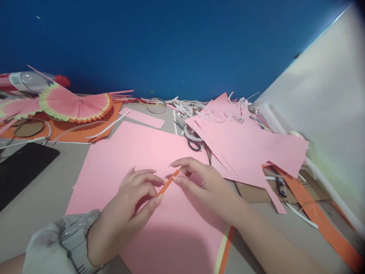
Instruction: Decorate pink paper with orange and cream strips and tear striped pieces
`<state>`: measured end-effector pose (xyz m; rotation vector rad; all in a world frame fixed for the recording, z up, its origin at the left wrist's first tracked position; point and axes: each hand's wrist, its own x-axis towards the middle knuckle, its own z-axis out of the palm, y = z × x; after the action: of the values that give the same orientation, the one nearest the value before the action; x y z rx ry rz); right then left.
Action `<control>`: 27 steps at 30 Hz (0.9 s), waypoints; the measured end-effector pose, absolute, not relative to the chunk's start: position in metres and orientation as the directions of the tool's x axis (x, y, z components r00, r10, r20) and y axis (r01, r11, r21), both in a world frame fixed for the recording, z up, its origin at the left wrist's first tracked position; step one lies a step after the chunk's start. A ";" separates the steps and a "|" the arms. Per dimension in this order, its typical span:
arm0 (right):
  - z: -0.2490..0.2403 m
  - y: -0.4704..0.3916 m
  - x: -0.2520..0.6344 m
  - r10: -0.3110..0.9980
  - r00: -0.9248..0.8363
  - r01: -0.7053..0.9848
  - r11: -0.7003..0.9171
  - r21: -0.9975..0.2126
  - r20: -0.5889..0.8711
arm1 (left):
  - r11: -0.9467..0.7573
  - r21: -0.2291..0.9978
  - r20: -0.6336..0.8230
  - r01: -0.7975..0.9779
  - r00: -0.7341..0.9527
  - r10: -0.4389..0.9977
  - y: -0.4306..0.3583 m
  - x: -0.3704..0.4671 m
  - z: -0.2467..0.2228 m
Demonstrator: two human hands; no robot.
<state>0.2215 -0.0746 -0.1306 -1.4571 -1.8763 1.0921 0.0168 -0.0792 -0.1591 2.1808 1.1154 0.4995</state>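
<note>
A short, narrow orange paper strip is held slantwise above large pink paper sheets. My left hand pinches its lower end between thumb and fingers. At the upper end, my right hand has its thumb against the strip, with the index finger curved just beyond it. A watch and a light sleeve are on my left wrist. Yellow and orange paper edges show beneath the pink sheet at the lower right.
Pleated pink fans, a bottle and a black flat object lie left. Scissors, white paper scraps and cut pink sheets lie right of centre. A cutter and long orange strip are farther right.
</note>
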 end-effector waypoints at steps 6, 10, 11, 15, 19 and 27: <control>-0.135 -0.072 0.225 0.953 -0.288 0.444 0.047 -0.895 -0.093 | -0.441 0.701 0.066 0.560 0.565 0.823 -0.079 0.015 -0.160; -0.131 -0.072 0.224 0.949 -0.307 0.493 0.097 -0.865 -0.069 | -0.409 0.732 0.078 0.546 0.529 0.845 -0.079 0.016 -0.159; -0.130 -0.072 0.223 0.949 -0.312 0.513 0.126 -0.849 -0.048 | -0.405 0.741 0.090 0.536 0.518 0.851 -0.079 0.016 -0.158; -0.135 -0.074 0.224 0.891 -0.412 0.572 0.415 -0.708 0.189 | -0.402 0.768 0.131 0.499 0.493 0.860 -0.078 0.017 -0.156; -0.143 -0.079 0.225 0.651 -0.564 0.534 0.757 -0.377 0.508 | -0.409 0.776 0.149 0.481 0.490 0.859 -0.077 0.016 -0.154; -0.133 -0.084 0.225 0.449 -0.617 0.514 0.852 -0.100 0.646 | -0.446 0.756 0.209 0.478 0.470 0.858 -0.078 0.012 -0.156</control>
<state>0.2251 -0.0839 -0.1328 -0.6959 -2.3310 -0.1228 0.0115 -0.0777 -0.1558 2.0953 1.1037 0.7862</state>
